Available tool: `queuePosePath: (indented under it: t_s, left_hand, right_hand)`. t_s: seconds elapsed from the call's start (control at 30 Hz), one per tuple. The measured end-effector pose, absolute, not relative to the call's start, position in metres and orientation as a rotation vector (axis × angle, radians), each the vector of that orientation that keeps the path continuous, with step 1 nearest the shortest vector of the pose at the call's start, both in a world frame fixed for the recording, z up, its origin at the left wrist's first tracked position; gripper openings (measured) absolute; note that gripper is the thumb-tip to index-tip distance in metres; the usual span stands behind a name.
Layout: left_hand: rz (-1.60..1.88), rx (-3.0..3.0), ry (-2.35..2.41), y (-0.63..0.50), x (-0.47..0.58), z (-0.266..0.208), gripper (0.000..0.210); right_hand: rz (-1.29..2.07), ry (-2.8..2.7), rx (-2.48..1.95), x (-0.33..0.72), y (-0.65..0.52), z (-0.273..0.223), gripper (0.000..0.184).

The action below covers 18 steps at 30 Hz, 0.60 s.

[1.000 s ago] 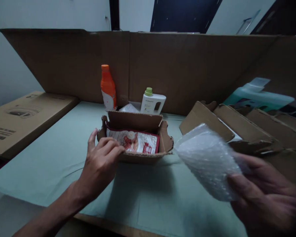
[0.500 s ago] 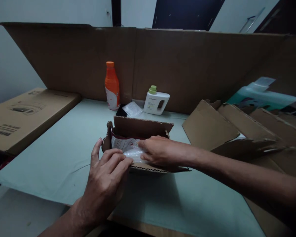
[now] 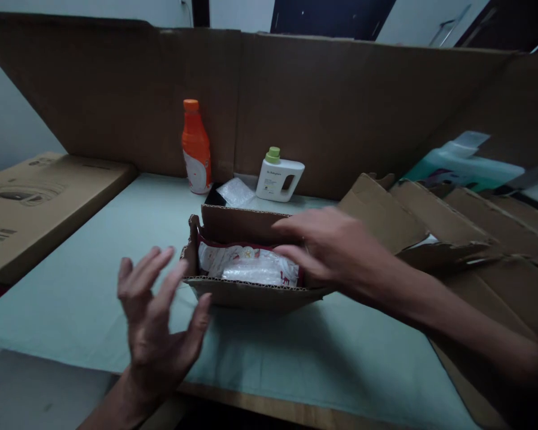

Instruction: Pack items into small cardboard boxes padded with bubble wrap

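Left hand [image 3: 161, 322] has come off the front rim of the small carton [image 3: 260, 295]; half a second ago it rested there. Now blurred, fingers spread, holding nothing, near the carton's front left corner.

Bubble wrap [image 3: 251, 273] was in the right hand a second ago, then being pushed in. Now it lies inside the carton along the front wall, on top of the red-and-white packet [image 3: 215, 257]. My read: wrap is placed and let go.

Right hand [image 3: 314, 239] is over the carton's right end, thumb and forefinger parted, no wrap between them. Can't tell if it touches the end wall. Carton top is open, contents exposed, so not closed up yet.

Behind the carton, no change: second bubble-wrap piece [image 3: 237, 192] on the surface [image 3: 94, 292], with the orange bottle [image 3: 196, 149] and white jug [image 3: 280, 176] upright either side. Right of the carton: cardboard boxes [image 3: 381, 215], also unmoved.
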<state>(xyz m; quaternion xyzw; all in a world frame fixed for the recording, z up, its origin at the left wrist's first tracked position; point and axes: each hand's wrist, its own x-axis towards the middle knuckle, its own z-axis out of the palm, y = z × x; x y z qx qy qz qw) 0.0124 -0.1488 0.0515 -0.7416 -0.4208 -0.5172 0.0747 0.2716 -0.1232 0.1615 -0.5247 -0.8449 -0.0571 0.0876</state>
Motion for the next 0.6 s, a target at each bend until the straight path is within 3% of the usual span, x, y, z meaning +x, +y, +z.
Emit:
queuePosePath:
  t_s: [0.13,0.37,0.6]
  left_hand:
    - [-1.681,-2.214,-1.826,-0.155,-0.022,0.014,0.08]
    - [-1.907,-2.469,-2.304,-0.164,-0.003,-0.023,0.085]
    - [-2.019,-2.208,-2.607,-0.128,-0.006,-0.005,0.067]
  right_hand:
    - [-0.108,-1.645,-1.788,0.337,-0.188,0.124,0.028]
    - [0.571,-1.696,-1.714,0.315,-0.202,0.003,0.06]
    - [0.671,-1.652,-1.59,0.253,-0.149,0.015,0.058]
